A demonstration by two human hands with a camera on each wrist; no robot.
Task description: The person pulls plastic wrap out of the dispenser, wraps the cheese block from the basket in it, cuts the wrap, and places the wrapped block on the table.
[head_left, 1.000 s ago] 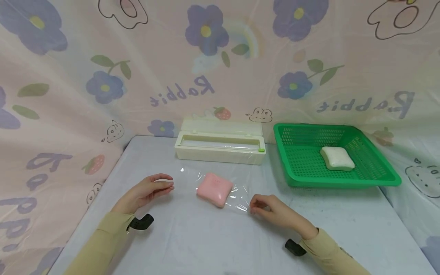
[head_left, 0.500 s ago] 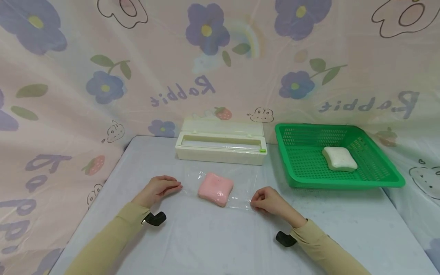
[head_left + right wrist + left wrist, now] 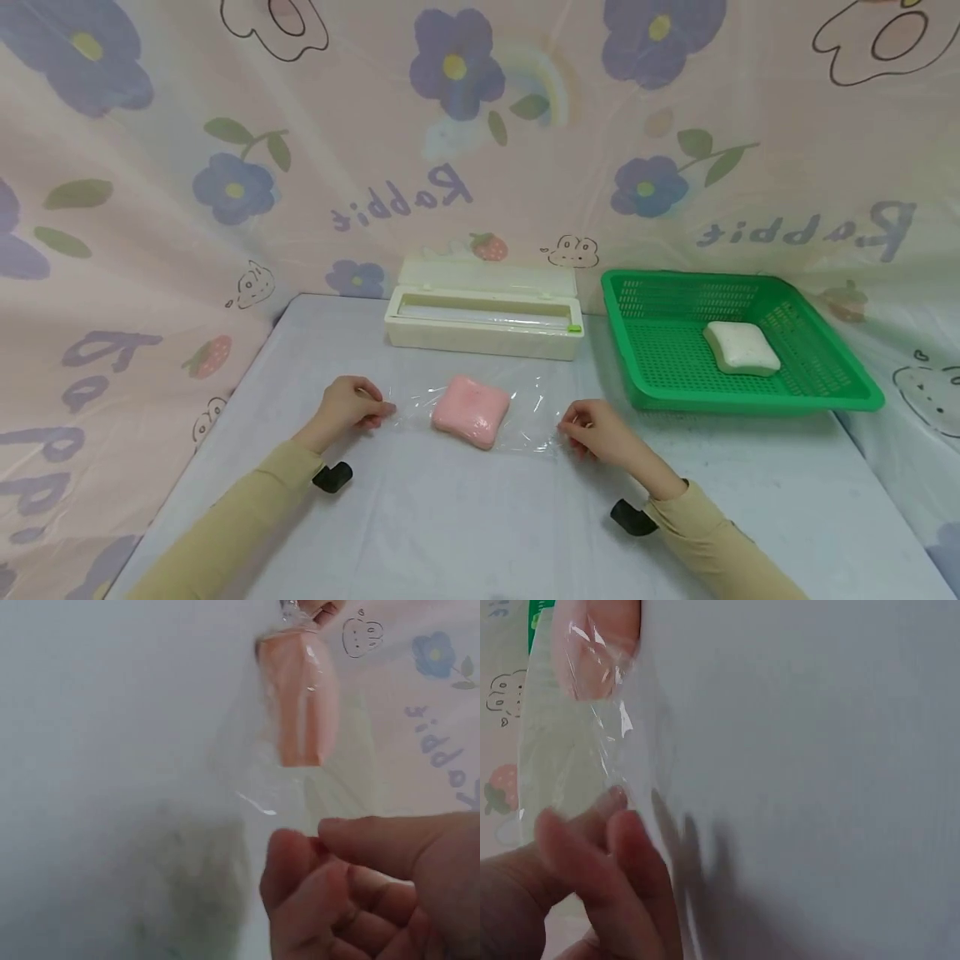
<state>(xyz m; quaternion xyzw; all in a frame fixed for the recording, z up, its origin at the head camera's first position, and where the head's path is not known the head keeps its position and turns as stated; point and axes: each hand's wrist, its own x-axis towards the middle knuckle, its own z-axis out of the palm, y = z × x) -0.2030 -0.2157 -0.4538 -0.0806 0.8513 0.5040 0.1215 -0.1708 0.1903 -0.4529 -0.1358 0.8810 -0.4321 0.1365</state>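
A pink pillow-shaped block, like a bar of soap (image 3: pixel 471 410), lies mid-table with a sheet of clear cling film (image 3: pixel 531 417) around it. At the film's left end, my left hand (image 3: pixel 348 408) pinches the edge between thumb and fingers. My right hand (image 3: pixel 602 432) pinches the opposite end, thumb against forefinger. Creases and glints run through the film from the block toward both hands. In the left wrist view the film (image 3: pixel 615 727) stretches from the block to the fingertips.
Behind the block stands a cream cling film dispenser (image 3: pixel 480 337), lid up, roll showing, with a small green slider. A green plastic basket (image 3: pixel 750 397) at the back right holds a white pillow-shaped block (image 3: pixel 742 348). A patterned curtain (image 3: pixel 300 167) hangs behind the table.
My left hand has come in from the left and taken hold of the film's left edge. The right hand has shifted slightly right and up, and the film's creases have changed.
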